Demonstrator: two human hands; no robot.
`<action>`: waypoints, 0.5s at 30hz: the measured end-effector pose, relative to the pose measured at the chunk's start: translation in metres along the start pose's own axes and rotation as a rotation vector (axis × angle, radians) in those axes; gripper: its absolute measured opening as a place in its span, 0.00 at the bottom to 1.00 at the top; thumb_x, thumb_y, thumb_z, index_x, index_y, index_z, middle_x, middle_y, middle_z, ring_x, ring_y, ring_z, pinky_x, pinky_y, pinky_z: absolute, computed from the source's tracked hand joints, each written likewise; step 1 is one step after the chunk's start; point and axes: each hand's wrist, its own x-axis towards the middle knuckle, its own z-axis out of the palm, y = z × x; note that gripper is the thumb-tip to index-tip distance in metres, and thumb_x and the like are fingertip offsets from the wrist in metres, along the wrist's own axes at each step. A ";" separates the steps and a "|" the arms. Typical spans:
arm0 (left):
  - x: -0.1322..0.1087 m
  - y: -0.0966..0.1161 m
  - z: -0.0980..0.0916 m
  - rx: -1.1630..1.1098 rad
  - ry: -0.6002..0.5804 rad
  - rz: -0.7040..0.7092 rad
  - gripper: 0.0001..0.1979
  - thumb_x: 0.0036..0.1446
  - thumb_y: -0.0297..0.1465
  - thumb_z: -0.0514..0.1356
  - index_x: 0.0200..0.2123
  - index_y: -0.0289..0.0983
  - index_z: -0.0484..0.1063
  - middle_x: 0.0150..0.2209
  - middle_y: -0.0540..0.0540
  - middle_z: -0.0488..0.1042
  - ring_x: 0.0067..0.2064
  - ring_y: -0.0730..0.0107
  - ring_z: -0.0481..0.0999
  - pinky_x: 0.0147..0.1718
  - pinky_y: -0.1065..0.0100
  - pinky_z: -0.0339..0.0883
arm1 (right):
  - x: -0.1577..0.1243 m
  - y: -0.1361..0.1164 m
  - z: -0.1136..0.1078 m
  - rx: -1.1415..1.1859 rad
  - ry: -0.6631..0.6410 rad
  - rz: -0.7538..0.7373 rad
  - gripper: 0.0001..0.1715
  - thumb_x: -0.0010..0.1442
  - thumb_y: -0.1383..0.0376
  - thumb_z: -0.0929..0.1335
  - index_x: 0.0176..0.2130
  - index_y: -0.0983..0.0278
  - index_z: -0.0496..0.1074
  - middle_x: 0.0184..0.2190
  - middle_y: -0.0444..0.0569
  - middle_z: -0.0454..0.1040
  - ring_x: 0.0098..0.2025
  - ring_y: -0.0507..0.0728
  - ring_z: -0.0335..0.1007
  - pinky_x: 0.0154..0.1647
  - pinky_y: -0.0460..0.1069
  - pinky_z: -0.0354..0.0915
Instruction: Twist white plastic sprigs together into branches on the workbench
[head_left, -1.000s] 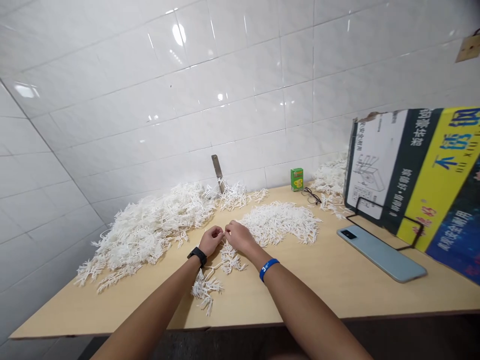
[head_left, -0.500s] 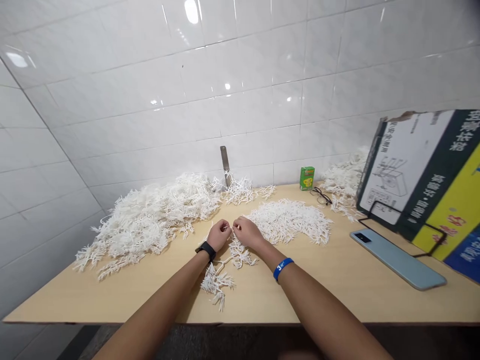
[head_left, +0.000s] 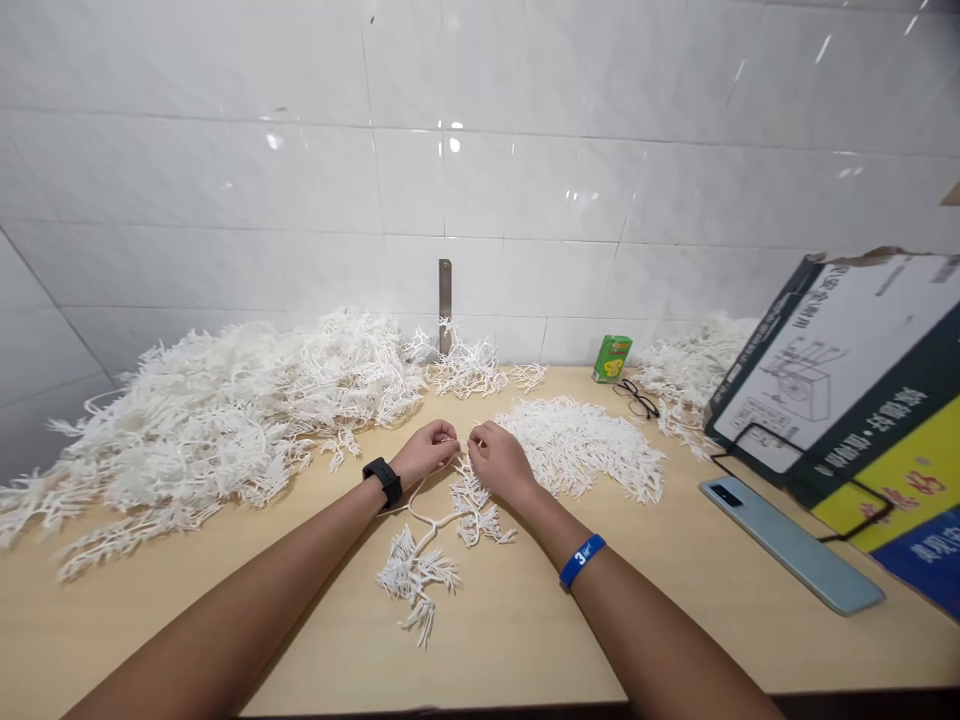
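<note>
My left hand, with a black watch at its wrist, is closed in a pinch. Fingertips of my right hand are pinched just beside it. A white branching strand runs up to both hands and is held between them; its exact kind is unclear. Its frayed, twig-like cluster lies on the table below my hands. Another white tuft hangs under my right hand. Right beside that hand spreads a flat heap of small white sprigs.
A large white heap of branched pieces covers the table's left. At the wall stand a metal strip and a green box, with glasses near it. To the right are a phone, a black wire stand and a printed carton.
The camera view has tilted down and shifted. My hands have drawn slightly apart, the left one moving left, with the white strand now showing between their fingertips.
</note>
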 end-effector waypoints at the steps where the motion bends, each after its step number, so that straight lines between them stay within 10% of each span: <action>1: 0.001 0.000 -0.001 -0.004 -0.012 0.006 0.10 0.46 0.33 0.61 0.31 0.37 0.65 0.20 0.55 0.63 0.20 0.78 0.61 0.19 0.75 0.52 | 0.000 0.001 0.001 0.048 0.025 0.000 0.09 0.61 0.68 0.62 0.30 0.63 0.68 0.32 0.47 0.70 0.36 0.53 0.65 0.37 0.47 0.58; 15: -0.004 -0.002 -0.004 0.234 0.113 0.207 0.07 0.47 0.32 0.59 0.30 0.35 0.72 0.26 0.50 0.71 0.27 0.75 0.66 0.27 0.73 0.59 | 0.003 -0.002 0.005 0.320 0.091 -0.059 0.08 0.58 0.67 0.62 0.27 0.62 0.65 0.30 0.46 0.69 0.34 0.54 0.65 0.37 0.48 0.62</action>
